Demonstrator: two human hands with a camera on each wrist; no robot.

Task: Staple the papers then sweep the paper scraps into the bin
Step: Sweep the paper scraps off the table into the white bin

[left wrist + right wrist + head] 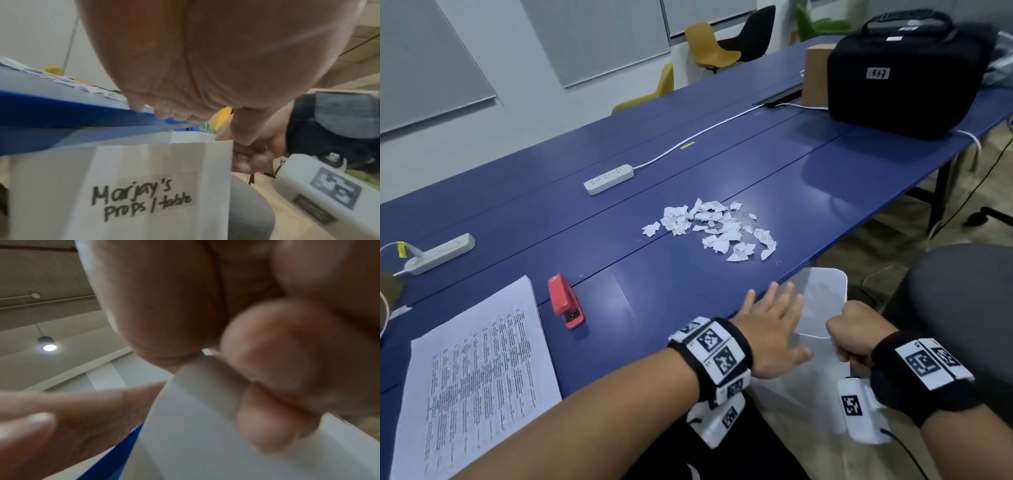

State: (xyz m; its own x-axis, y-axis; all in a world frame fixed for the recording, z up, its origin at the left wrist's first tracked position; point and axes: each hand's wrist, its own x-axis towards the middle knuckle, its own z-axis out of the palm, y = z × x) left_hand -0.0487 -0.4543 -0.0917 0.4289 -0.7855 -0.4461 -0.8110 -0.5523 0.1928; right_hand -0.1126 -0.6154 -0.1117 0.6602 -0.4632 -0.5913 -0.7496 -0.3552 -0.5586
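The blue worktop (722, 144) is wide, and the bin (822, 298), a pale see-through tub, sits below its near edge rather than flush against it, so the main risk as I judge it is a gap that lets sweepings drop to the floor. The stapled-looking papers (476, 370) lie flat at the near left corner, with the red stapler (566, 300) just beside them, both well apart from the sweep path. The paper scraps (714, 228) are heaped loosely mid-worktop, near the edge above the bin; being light and torn small, a fast swipe could scatter them sideways or leave bits behind in the panel seam. The left hand (770, 337) is spread flat, fingers straight, over the worktop edge and the bin's mouth. The right hand (854, 337) is curled, pinching the bin's rim; if that pinch slips or tilts the bin, its mouth would swing away from the edge
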